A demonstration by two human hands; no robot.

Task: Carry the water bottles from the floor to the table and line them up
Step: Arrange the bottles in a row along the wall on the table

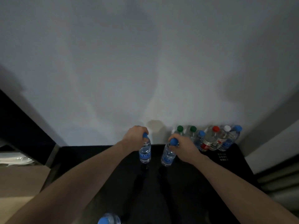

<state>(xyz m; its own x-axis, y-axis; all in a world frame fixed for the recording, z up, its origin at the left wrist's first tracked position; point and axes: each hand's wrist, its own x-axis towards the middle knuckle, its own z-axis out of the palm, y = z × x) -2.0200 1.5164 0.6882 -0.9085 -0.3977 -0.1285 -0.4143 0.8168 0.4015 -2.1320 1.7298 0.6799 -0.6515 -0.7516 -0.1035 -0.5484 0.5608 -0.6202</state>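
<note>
Both hands are forward over the dark table [186,183]. My left hand [135,136] curls over the neck of a blue-capped bottle [145,153], the cap poking out between the fingers; its base looks set down, or nearly, though the dim light leaves contact uncertain. My right hand [184,148] grips a second blue-capped bottle [168,155] at the neck, thumb side against the cap; this one tilts, base angled away from the grip, so I judge it not yet seated.

Gripping at the necks leaves the bodies free to stand.

Just beyond the right grip, against the wall [145,62], a row of bottles [210,139] already stands: green, red, white and blue caps, shoulder to shoulder. Judgement: both held bottles extend that row leftward.

Another blue cap [106,220] shows below the left forearm, blurred, apparently waiting.
</note>
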